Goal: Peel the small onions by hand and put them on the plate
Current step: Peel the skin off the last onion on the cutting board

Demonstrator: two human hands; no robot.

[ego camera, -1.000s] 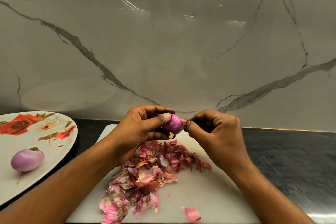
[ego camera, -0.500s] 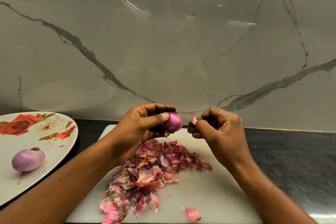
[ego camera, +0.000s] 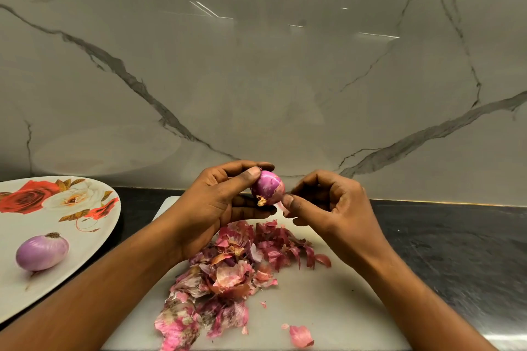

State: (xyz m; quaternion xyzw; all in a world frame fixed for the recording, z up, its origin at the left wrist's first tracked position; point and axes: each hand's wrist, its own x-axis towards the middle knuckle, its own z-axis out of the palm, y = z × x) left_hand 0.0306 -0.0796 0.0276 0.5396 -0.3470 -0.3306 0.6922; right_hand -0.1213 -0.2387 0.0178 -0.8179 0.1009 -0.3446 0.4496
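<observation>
Left hand [ego camera: 216,199] grips a half-peeled onion [ego camera: 268,186] above the far edge of the board [ego camera: 328,308]; right hand [ego camera: 328,208] pinches its loose skin [ego camera: 277,197]. Peeled onion [ego camera: 42,252] on plate [ego camera: 57,216], left edge of bench [ego camera: 456,251]. Peelings [ego camera: 233,271] heaped mid-board.

One head-worn view looks forward and down, close over the white board [ego camera: 328,308] on the dark worktop [ego camera: 456,251], facing the marble wall [ego camera: 256,80].

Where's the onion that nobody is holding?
In the head view, that onion lies on the flowered plate at the left, below the painted roses and left of the cutting board with its heap of peels.
</observation>
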